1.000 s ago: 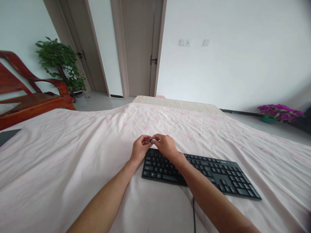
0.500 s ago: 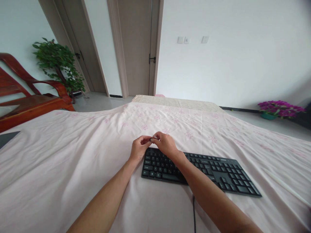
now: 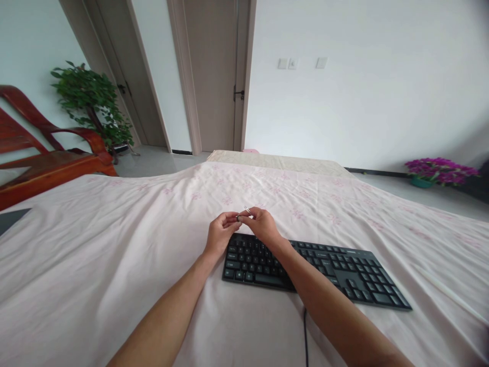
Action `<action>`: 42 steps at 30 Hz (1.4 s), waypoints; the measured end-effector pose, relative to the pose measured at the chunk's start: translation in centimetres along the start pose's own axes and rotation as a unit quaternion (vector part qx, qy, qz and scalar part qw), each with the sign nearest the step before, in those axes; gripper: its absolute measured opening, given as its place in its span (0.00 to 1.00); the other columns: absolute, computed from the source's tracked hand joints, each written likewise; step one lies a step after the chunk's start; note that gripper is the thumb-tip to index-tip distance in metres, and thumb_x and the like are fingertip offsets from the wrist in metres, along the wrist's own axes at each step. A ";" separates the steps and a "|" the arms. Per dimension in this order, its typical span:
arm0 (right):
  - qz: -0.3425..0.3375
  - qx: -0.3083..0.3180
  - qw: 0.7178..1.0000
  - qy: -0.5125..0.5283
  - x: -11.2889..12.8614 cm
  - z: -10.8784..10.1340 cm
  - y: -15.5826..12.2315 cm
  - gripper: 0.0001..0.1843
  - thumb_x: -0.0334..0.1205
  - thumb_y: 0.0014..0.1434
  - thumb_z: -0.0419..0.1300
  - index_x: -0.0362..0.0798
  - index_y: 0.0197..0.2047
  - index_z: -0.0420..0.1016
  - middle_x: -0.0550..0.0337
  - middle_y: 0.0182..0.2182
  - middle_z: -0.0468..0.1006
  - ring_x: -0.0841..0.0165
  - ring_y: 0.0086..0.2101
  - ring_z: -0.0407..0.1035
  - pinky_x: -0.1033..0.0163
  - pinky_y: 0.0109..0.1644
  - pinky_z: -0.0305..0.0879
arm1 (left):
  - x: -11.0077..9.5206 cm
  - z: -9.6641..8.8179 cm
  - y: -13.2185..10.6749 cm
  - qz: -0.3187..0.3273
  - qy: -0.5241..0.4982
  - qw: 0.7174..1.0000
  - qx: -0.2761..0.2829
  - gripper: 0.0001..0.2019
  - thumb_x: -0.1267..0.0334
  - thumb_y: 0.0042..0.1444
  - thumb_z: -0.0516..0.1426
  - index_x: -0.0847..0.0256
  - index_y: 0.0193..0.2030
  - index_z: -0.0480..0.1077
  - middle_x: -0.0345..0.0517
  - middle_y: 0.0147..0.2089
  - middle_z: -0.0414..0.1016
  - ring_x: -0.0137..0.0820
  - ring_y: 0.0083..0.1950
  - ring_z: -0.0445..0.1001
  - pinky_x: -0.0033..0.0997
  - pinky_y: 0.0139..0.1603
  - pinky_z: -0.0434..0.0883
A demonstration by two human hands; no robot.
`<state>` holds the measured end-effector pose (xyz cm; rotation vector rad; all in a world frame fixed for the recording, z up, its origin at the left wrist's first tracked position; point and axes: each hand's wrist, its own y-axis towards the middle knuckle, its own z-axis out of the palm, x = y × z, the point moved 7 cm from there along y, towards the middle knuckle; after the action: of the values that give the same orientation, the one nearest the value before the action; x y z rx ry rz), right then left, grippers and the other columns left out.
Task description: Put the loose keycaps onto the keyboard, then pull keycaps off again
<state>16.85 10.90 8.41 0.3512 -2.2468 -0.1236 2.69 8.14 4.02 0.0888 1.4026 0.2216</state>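
My left hand and my right hand meet just above the upper left corner of a black computer keyboard. Between their pinched fingertips is a small dark piece, perhaps a keycap, too small to be sure of. A thin, shiny metal tool with two prongs sticks up from the fingers of my right hand; its other end is hidden. My right wrist and forearm cross over the keyboard and cover part of its keys.
A pale pink flowered cloth with folds lies under everything. The keyboard's black cable runs toward me. At the left edge lies a dark flat object. Beyond are a wooden chair, a green plant and purple flowers.
The metal tool in my right hand has turned slightly, and its prongs show more clearly. My fingertips have shifted a little around the dark piece. The keyboard has stayed where it was.
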 end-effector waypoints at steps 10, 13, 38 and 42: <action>-0.050 -0.002 0.993 -0.110 1.5 -1.0 -0.4 0.13 0.49 0.59 0.58 0.57 0.43 0.80 0.63 0.41 0.81 0.66 0.40 0.73 0.66 0.42 0.62 | 0.0 -0.5 0.1 0.017 0.062 0.998 -0.008 0.14 0.60 0.50 0.62 0.63 0.43 0.73 0.49 0.39 0.78 0.33 0.40 0.77 0.33 0.44 0.72; -0.073 0.031 0.985 -0.152 2.0 -0.9 -0.3 0.13 0.49 0.60 0.56 0.59 0.44 0.80 0.64 0.40 0.81 0.66 0.40 0.73 0.66 0.41 0.62 | 0.0 -0.4 -0.1 0.034 0.099 0.994 -0.011 0.15 0.62 0.49 0.62 0.61 0.45 0.71 0.47 0.39 0.78 0.33 0.40 0.77 0.33 0.44 0.72; -0.062 0.090 0.956 -0.273 2.0 -0.4 -0.1 0.13 0.48 0.60 0.55 0.54 0.40 0.79 0.58 0.34 0.81 0.64 0.36 0.73 0.65 0.36 0.58 | 0.7 -0.8 0.1 0.025 0.111 0.993 -0.011 0.14 0.60 0.51 0.60 0.59 0.45 0.72 0.43 0.36 0.78 0.32 0.36 0.78 0.32 0.41 0.73; -0.030 0.095 0.958 -0.271 1.1 0.0 0.4 0.12 0.46 0.60 0.56 0.53 0.39 0.79 0.58 0.34 0.81 0.64 0.36 0.73 0.65 0.36 0.58 | 1.1 -0.8 0.2 -0.020 0.063 0.998 -0.005 0.15 0.55 0.53 0.60 0.62 0.43 0.72 0.48 0.38 0.79 0.34 0.36 0.79 0.32 0.40 0.74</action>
<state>16.11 10.93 9.30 0.5411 -2.8011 -0.0377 2.05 8.49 2.90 0.0387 1.5271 0.2052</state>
